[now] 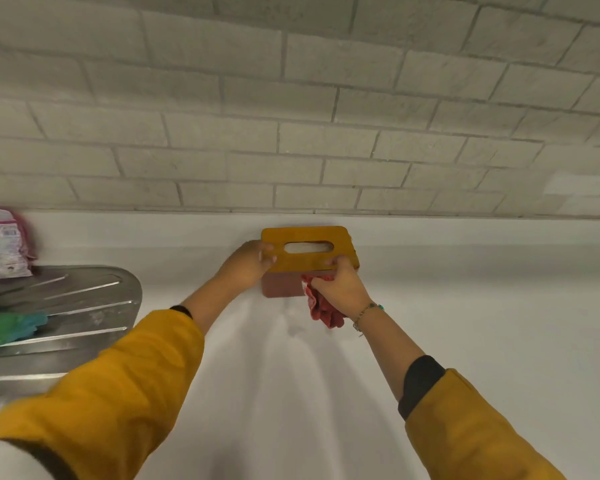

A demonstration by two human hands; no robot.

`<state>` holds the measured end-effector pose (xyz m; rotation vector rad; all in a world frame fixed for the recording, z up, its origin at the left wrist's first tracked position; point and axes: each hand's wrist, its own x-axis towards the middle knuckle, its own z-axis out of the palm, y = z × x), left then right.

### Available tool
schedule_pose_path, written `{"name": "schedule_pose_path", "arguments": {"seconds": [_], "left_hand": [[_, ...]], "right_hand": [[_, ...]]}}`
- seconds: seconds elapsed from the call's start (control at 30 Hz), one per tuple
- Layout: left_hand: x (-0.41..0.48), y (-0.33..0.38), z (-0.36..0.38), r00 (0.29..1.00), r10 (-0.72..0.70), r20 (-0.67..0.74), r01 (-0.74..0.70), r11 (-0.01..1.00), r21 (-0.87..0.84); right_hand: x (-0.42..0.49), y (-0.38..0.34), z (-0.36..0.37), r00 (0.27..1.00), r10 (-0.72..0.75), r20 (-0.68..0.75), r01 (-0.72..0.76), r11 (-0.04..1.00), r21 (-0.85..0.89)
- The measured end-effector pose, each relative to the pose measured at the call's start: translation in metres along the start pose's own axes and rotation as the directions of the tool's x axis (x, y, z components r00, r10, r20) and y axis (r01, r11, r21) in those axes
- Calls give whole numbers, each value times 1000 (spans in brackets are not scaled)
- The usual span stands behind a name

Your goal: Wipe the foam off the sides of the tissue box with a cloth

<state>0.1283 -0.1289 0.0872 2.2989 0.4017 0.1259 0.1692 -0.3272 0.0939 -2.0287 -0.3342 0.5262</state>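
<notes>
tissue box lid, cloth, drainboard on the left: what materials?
tissue box lid: likely wood or bamboo; matte amber, rounded corners, slot cut through.
cloth: soft red fabric; crumpled, hanging folds.
drainboard: looks like stainless steel; shiny grey, pressed ridges.

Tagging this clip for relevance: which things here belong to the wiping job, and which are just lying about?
In the job: tissue box, held by the left hand; red cloth, gripped by the right hand against the box's near side.
Lying about: pink packet; green item on the steel drainboard.
</notes>
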Motion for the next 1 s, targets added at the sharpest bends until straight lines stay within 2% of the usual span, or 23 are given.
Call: {"name": "schedule_pose_path", "arguments": {"seconds": [0.13,0.23,0.47,0.6,0.73,0.87,1.0], "left_hand": [[-44,-26,-27,990,-35,-135,15,989,-147],[-76,-53,-48,988,-74,-137,50,983,-174],[-131,-112,-109,948,-223,-226,168,957,-237],[-154,-140,-138,917,-254,-307,192,957,-219],[-173,-161,-156,892,-283,-352,203,947,-248],[-185,-181,-160,889,-305,-340,218,938,-270],[-181,-183,-156,893,-322,-315,227,926,-302]], "right_hand": [[1,-14,42,996,-76,46,77,997,-21],[3,-25,85,989,-120,89,127,989,-74],[11,-61,205,967,-87,239,115,988,-106],[8,-83,268,952,-83,295,134,978,-157],[6,-101,319,942,-53,332,100,987,-124],[5,-101,342,945,14,326,32,990,-135],[-2,-98,326,960,-40,277,135,933,-334]]}}
